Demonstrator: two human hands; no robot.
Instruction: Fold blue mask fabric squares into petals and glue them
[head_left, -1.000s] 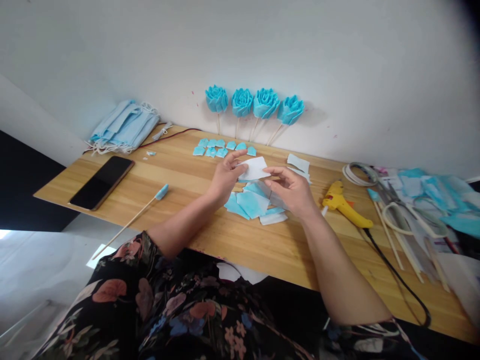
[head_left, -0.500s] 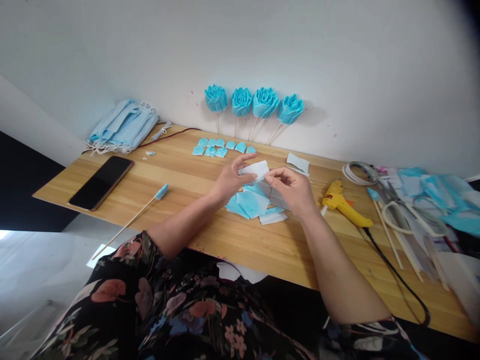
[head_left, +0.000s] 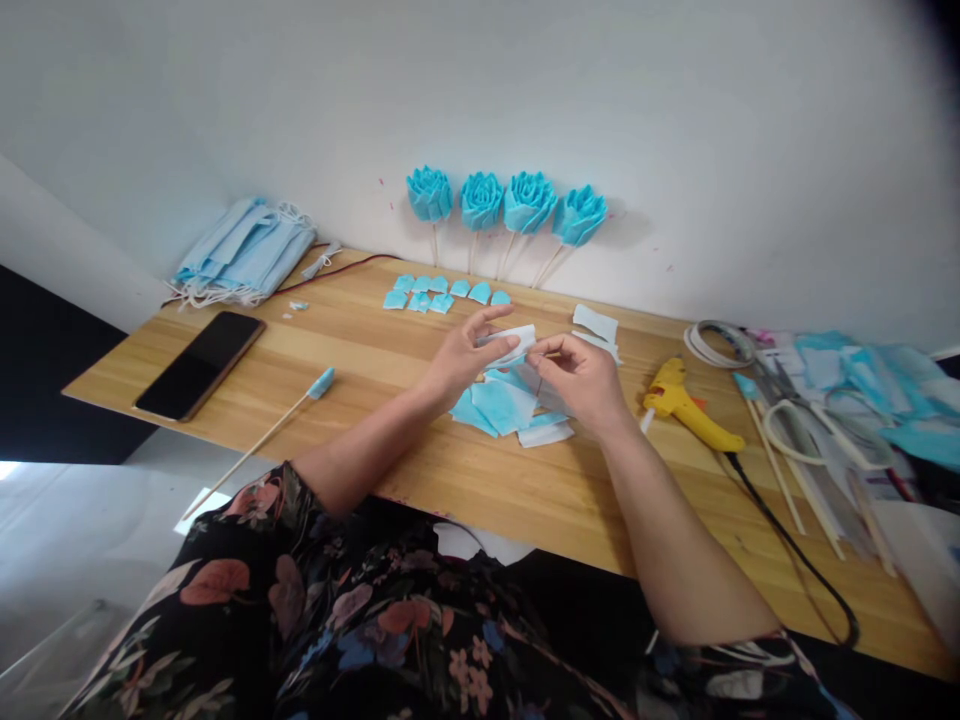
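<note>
Nearest on the wooden tabletop [head_left: 465, 480] lies a heap of blue and white fabric pieces [head_left: 504, 408]. Just above it the left hand [head_left: 457, 355] and right hand [head_left: 581, 378] meet, both pinching a small white fabric piece [head_left: 514, 340] between thumb and fingertips. A stick with a blue tip [head_left: 262, 438] lies to the left, a yellow glue gun [head_left: 686, 408] to the right. Farther off sit small blue petals [head_left: 442, 293], then four blue fabric roses [head_left: 506, 205] against the wall.
</note>
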